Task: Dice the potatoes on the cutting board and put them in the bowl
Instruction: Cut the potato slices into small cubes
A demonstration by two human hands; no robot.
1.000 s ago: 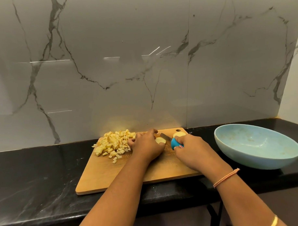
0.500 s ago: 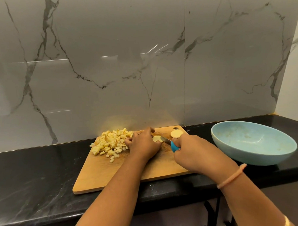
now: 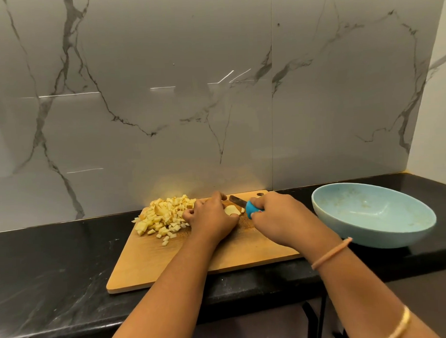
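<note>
Our left hand (image 3: 211, 219) curls over the probably firm, slippery potato piece (image 3: 231, 210), pinning it from above, while our right hand (image 3: 278, 217) grips the knife (image 3: 251, 209) alongside.

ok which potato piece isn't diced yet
The larger pale slice held by the left hand, next to the knife in the right hand. All the others are small cubes piled on the board's left side.

Black counter (image 3: 56, 275) bears cutting board (image 3: 149, 267) (wooden), bowl (image 3: 371, 237).
</note>
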